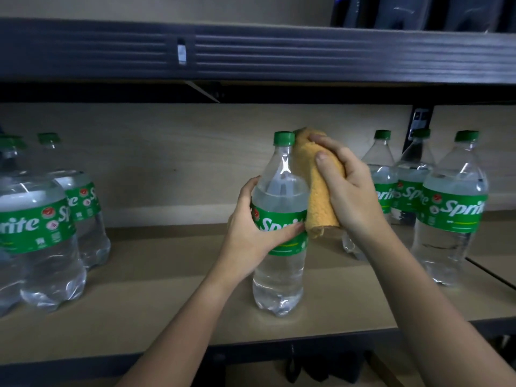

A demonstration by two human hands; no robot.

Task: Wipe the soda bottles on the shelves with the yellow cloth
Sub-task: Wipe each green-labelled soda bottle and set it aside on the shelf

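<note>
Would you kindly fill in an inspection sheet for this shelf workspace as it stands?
Surface: tan shelf board, dark front edge.
Job's things: centre Sprite bottle upright, cap on; yellow cloth against its right side; more Sprite bottles at left and right.
Clutter: nothing seen.
Hands: left hand grips the centre bottle at its label; right hand holds the bunched cloth.
Cables: nothing seen.
Surroundings: dark upper shelf beam; dark items above it, unclear.
</note>
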